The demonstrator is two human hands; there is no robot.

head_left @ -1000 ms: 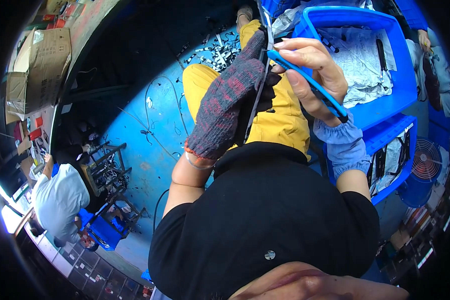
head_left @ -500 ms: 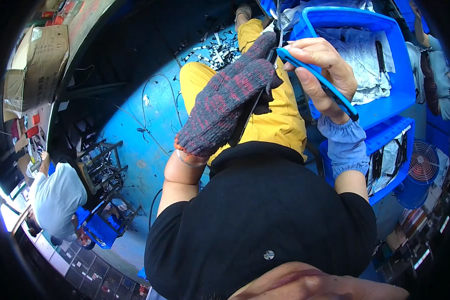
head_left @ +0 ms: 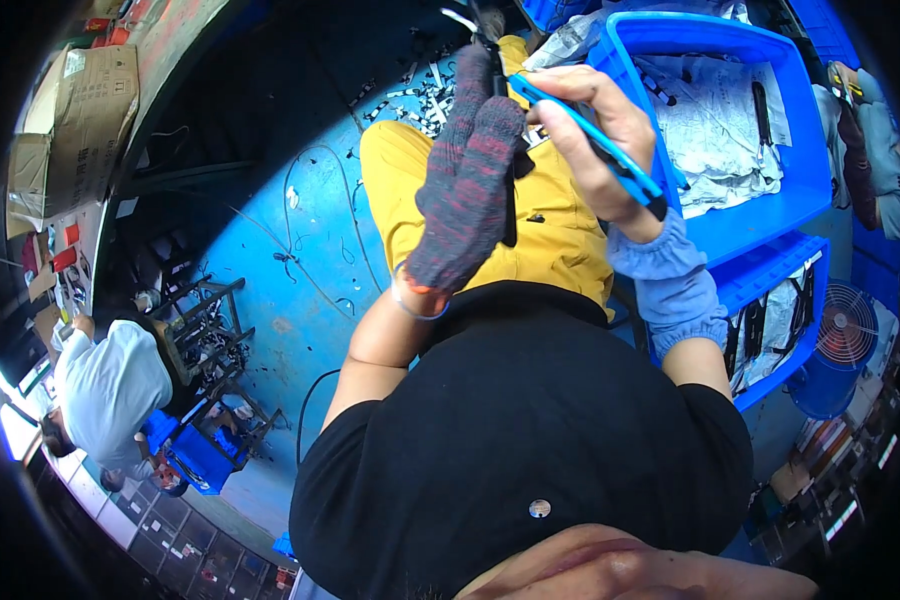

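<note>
My left hand [head_left: 467, 175], in a dark grey and red knit glove, is closed round a long, narrow black part [head_left: 510, 215]. The part stands roughly lengthwise above my lap, and the glove hides much of it. A thin white piece [head_left: 458, 18] sticks out beyond its far end. My right hand [head_left: 610, 125] is bare, with a light blue sleeve cover at the wrist. Its fingers pinch a slim blue knife [head_left: 625, 168] with a black rear end. The knife's front end lies close beside the black part; whether its blade touches cannot be made out.
Blue bins [head_left: 750, 225] with white wrapping and black parts stand at my right. Small black-and-white pieces [head_left: 425, 100] litter the blue floor, with a thin cable [head_left: 355, 210] nearby. A cardboard box [head_left: 85, 130] sits at far left; other people work at both sides. A fan [head_left: 845, 320] stands right.
Both hands have shifted left, with the knife and the black part. The black part has turned more upright in the picture, and its far end has swung left.
</note>
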